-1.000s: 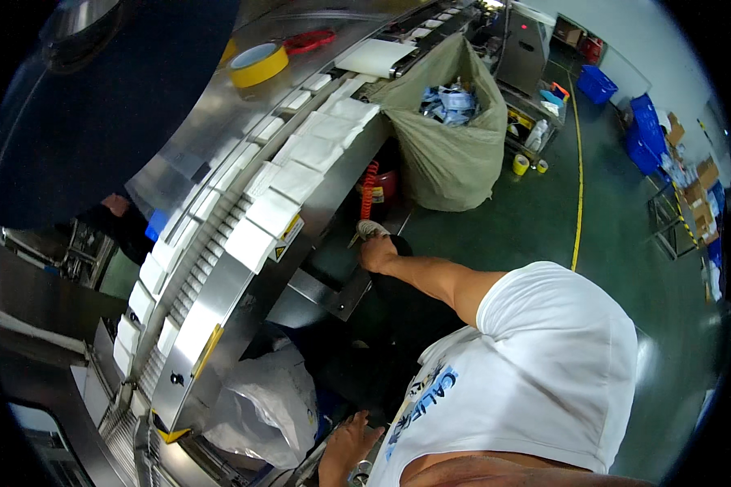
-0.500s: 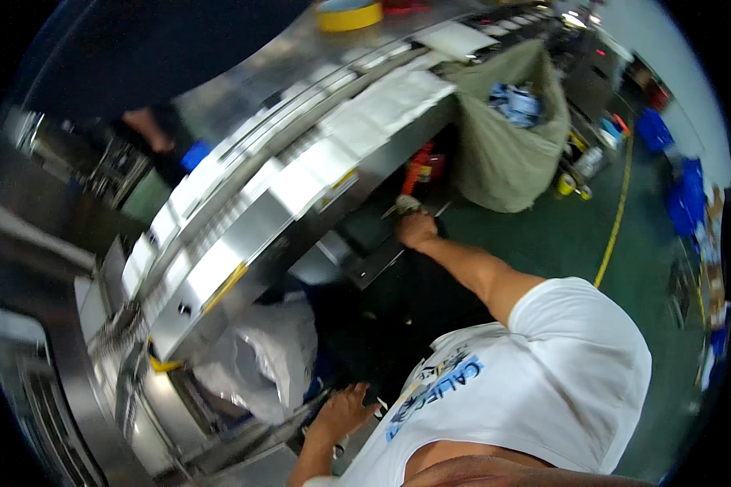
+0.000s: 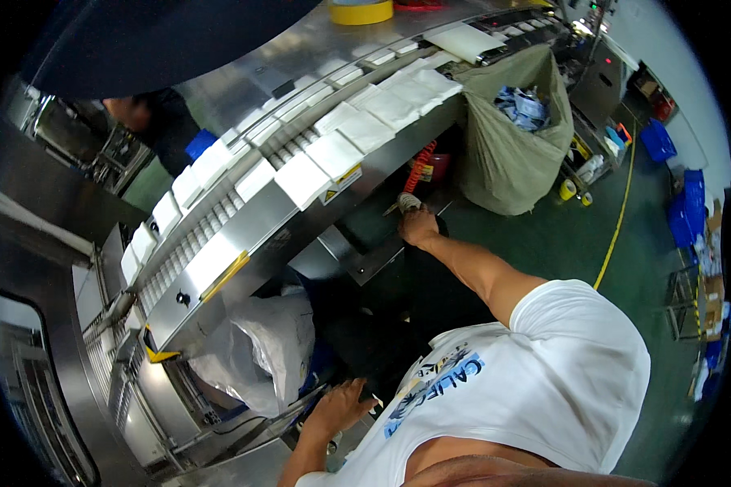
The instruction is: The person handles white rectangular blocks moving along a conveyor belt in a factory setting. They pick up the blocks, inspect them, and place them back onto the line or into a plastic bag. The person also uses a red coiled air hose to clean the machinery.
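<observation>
My right hand (image 3: 418, 227) reaches out under the conveyor's edge, its fingers closed round a pale metallic air gun (image 3: 409, 201). A red coiled hose (image 3: 420, 166) runs up from the gun, and a thin tip points left. My left hand (image 3: 341, 408) hangs low beside a metal frame rail (image 3: 284, 412), fingers apart and holding nothing. Near it, a crumpled clear plastic bag (image 3: 272, 349) lines a blue container, mostly hidden by the bag. Above, flat white packs (image 3: 361, 130) lie overlapping along the metal edge of the curved roller conveyor (image 3: 195, 247).
A large green cloth sack (image 3: 503, 166) holding blue-and-white scraps stands right of the conveyor. Yellow tape rolls (image 3: 568, 190) lie beyond it, with blue bins (image 3: 686, 207) along the wall. Across the conveyor, another person's hand (image 3: 127, 114) shows blurred. A yellow roll (image 3: 361, 12) sits on the metal top.
The view has shifted slightly and sharpened. My right hand keeps its hold on the air gun in nearly the same place. My left hand has barely moved, and the other person's hand moved left.
</observation>
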Available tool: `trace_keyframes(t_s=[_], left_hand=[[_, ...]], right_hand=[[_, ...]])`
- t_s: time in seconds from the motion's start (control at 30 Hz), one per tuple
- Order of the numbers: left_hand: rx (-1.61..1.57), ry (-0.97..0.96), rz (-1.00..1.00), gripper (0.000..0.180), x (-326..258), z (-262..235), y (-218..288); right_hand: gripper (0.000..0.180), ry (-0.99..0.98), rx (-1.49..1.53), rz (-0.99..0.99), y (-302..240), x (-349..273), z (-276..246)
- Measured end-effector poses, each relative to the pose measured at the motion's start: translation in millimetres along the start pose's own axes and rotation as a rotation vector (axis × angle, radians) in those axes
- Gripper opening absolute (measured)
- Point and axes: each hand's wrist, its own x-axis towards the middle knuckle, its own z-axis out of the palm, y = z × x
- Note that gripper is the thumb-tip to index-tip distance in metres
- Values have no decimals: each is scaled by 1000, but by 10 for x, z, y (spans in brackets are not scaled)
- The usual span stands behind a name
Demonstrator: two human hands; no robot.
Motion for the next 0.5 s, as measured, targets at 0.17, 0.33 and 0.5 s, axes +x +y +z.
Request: trace_keyframes(t_s=[0.17,0.33,0.5], left_hand=[[-6,29,15,66,30,83,-86],[12,76,153,63,114,216,-285],[27,67,112,64,230,278,-359]], right_hand=[[47,86,-33,15,35,85,148],[41,22,-146,59,-6,148,258],[40,96,-90,25,35,77,223]])
